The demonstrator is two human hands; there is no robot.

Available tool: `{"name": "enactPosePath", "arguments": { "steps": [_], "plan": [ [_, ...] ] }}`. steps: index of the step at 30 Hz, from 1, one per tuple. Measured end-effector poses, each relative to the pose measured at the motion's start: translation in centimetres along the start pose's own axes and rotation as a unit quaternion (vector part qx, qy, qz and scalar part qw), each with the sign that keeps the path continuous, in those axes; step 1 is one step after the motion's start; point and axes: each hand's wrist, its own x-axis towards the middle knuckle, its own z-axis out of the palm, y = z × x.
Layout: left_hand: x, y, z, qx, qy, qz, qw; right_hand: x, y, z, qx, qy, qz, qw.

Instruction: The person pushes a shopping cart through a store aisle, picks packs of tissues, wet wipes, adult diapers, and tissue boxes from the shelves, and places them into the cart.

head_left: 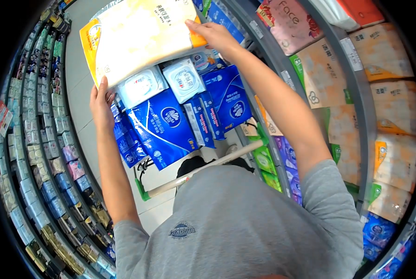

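A large white and yellow tissue pack [138, 39] is held between my two hands above a heap of goods. My left hand [102, 104] grips its lower left corner, and my right hand [212, 36] holds its right edge with the thumb on top. Beneath it lie a light blue wipes pack [142, 87], a white wipes pack [184, 80], a big blue tissue pack [161, 125] and another blue pack [229, 95] on the right. Narrow blue packs [199, 122] stand between the two. The pack hides part of the heap.
A cart handle [208, 169] with green ends crosses in front of my body. Shelves of small packs [45, 162] curve along the left. On the right, shelves hold a pink tissue pack [289, 23] and several beige packs [326, 74]. Grey floor tiles [80, 60] show at the left.
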Motion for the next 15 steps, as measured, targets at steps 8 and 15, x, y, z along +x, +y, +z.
{"name": "enactPosePath", "arguments": {
  "steps": [8, 15],
  "plan": [
    [0.7, 0.9, -0.2, -0.034, -0.012, -0.013, 0.999, 0.0, -1.2, -0.1, 0.037, -0.027, 0.040, 0.998],
    [-0.5, 5.4, 0.0, -0.158, 0.001, 0.012, 0.987, -1.1, -5.3, -0.9, 0.112, -0.004, -0.043, 0.993]
  ]
}}
